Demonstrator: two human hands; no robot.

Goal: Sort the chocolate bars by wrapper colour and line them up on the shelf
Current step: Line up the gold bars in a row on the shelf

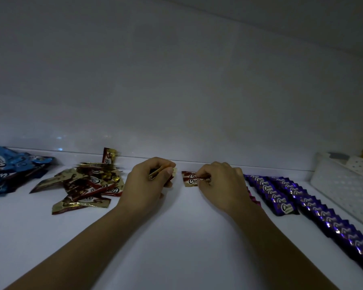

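Pinching light, crinkly red-gold bar point(155, 174) mid-length in curled left hand point(149, 185); nipping slippery red row point(190, 179) with curled right hand point(220, 183).

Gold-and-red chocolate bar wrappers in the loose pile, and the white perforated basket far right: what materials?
Gold-and-red chocolate bar wrappers: likely metallised plastic film, glossy; the creases catch sharp glints. White perforated basket: probably moulded plastic, matte; regular holes, thick rim.

Left hand point(150, 185), right hand point(222, 185): (seemingly) curled.

Blue pile point(6, 166) runs off the left edge.
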